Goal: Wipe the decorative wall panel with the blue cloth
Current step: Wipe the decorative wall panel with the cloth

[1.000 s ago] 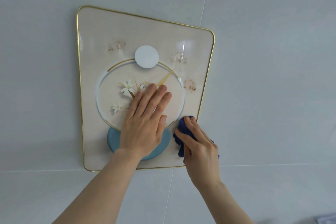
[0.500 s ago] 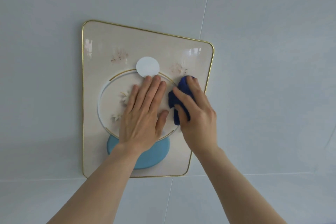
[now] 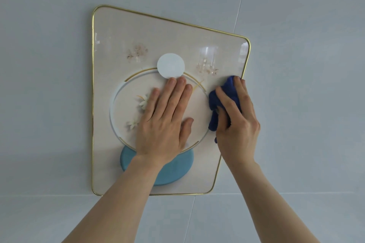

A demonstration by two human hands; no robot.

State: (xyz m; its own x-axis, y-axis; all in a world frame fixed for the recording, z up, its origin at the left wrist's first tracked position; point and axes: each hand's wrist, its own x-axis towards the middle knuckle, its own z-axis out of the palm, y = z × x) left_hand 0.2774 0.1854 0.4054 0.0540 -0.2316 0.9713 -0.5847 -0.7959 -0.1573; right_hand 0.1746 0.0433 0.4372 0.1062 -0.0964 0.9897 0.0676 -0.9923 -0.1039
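Observation:
The decorative wall panel [image 3: 118, 41] hangs on a pale tiled wall; it is cream with a thin gold rim, a white disc, a large ring with flowers and a light blue disc at the bottom. My left hand [image 3: 166, 120] lies flat on the ring's middle, fingers together, holding nothing. My right hand [image 3: 237, 122] presses the bunched dark blue cloth [image 3: 223, 98] against the panel close to its right edge, just right of the ring.
Pale grey wall tiles [image 3: 306, 85] with thin grout lines surround the panel on all sides. Faint brownish flower prints sit in the panel's upper part.
My right hand with the cloth has gone from the panel's lower right up to the right edge at mid height. My left hand has stayed flat on the ring.

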